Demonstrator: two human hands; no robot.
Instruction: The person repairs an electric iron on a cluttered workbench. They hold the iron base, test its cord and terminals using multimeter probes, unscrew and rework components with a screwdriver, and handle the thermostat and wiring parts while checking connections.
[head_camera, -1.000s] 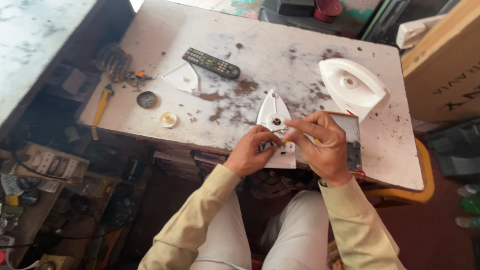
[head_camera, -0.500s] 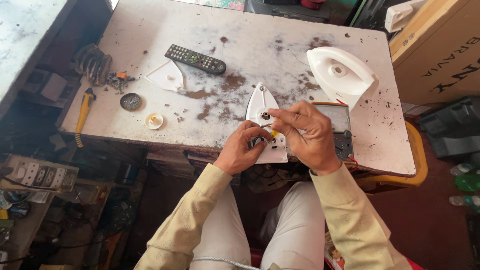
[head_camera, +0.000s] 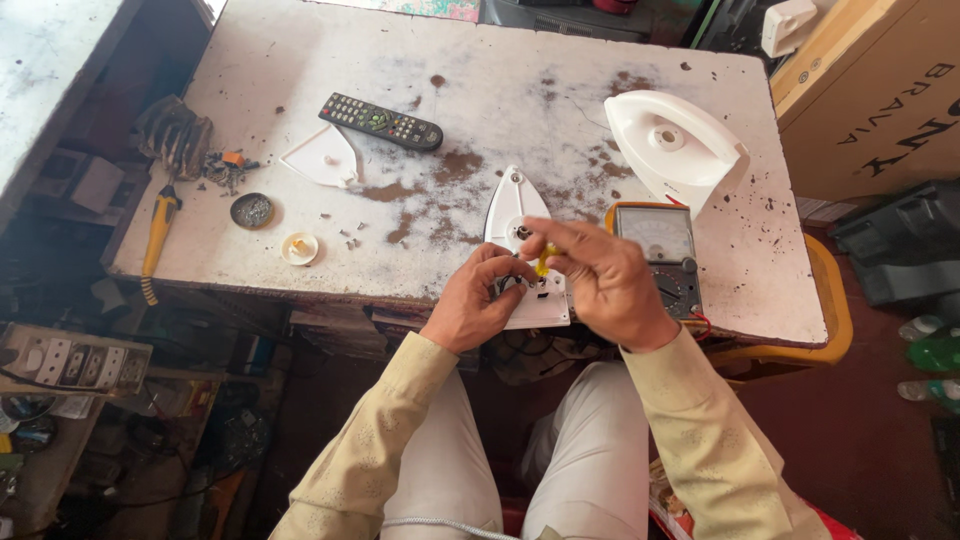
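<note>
- The left hand (head_camera: 478, 305) is curled at the near table edge, fingertips closed on the rear end of the flat white pointed iron base plate (head_camera: 518, 215).
- The right hand (head_camera: 600, 280) is loosely cupped over the same end, thumb and forefinger pinched on a small yellow-handled tool (head_camera: 543, 261); its tip is hidden, so I cannot tell what it touches.
- Just right of that hand lies a yellow-cased analogue multimeter (head_camera: 655, 240), partly under the wrist.
- On the stained white tabletop (head_camera: 480, 100), to the left, sit a small round white cap (head_camera: 299, 248) and a dark round dish of screws (head_camera: 252, 210).
- Farther back lie a black remote control (head_camera: 380, 121) and a white plastic iron housing (head_camera: 675, 145).
</note>
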